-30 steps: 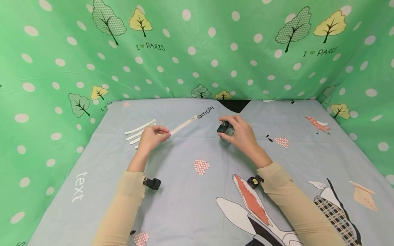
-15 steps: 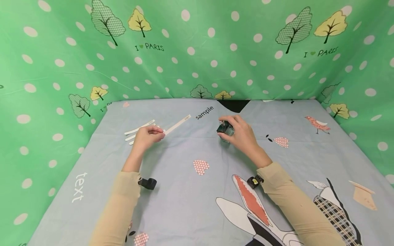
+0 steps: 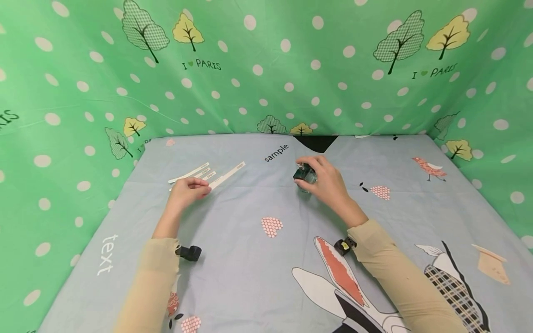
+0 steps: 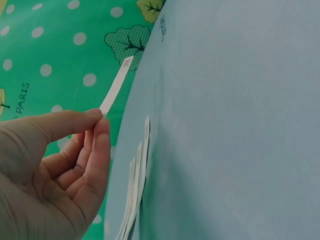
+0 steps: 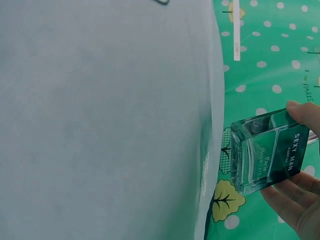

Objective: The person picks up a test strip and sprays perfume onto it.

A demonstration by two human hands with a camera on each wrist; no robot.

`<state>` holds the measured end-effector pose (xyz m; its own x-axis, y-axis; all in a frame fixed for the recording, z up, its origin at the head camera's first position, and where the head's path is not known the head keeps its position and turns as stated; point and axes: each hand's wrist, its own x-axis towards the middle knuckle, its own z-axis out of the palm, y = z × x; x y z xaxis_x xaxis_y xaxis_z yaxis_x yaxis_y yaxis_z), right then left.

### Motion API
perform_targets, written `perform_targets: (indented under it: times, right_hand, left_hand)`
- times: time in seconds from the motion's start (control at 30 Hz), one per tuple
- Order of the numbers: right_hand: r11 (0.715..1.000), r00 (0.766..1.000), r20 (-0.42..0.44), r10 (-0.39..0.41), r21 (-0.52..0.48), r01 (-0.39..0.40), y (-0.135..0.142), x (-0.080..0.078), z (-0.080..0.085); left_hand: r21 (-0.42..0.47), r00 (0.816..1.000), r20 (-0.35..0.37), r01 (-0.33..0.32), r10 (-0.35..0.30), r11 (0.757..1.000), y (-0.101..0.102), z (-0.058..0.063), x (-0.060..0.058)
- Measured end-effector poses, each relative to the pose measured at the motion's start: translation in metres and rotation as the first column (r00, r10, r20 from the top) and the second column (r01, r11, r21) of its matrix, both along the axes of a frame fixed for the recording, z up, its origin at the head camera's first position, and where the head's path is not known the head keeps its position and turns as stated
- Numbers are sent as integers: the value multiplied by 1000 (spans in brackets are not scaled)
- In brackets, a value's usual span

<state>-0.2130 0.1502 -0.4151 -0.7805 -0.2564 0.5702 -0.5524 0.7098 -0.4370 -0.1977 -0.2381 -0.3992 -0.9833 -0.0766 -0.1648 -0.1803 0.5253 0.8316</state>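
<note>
A white paper perfume test strip (image 3: 229, 174) is pinched between the thumb and fingertips of my left hand (image 3: 185, 192), its printed end pointing up and away to the right. In the left wrist view the strip (image 4: 118, 85) stands off the cloth. Several similar strips (image 4: 135, 182) lie side by side on the cloth, partly hidden behind the left hand in the head view. My right hand (image 3: 329, 181) grips a green glass perfume bottle (image 3: 309, 174) from its sides. Lettering on the bottle (image 5: 257, 155) reads "SEXY MAN PARFUM" in the right wrist view.
A grey-blue printed cloth (image 3: 237, 259) covers the table. Behind and along both sides hangs a green dotted curtain (image 3: 287, 60). Small black cameras are strapped to both wrists, such as the left wrist camera (image 3: 192, 253).
My left hand has moved left and slightly toward me, carrying the pinched strip over the strips on the cloth. The right hand and perfume bottle have stayed in place.
</note>
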Motion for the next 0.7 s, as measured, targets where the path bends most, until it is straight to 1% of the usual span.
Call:
perform_targets:
  times: [0.23,0.47,0.7]
  right_hand:
    - [1000,1000,-2,-11,4,11,1,0,-1]
    - [1000,1000,-20,-5,-6,5,2,0,-1]
    - [1000,1000,-31,-5,-11,4,2,0,-2]
  left_hand:
    - [-5,999,48,-10,10,1000,-13,-4,6]
    - [73,995,104,-10,2,997,-25,-9,9]
    - [89,989,149,4,-17,996,-32,-15,11]
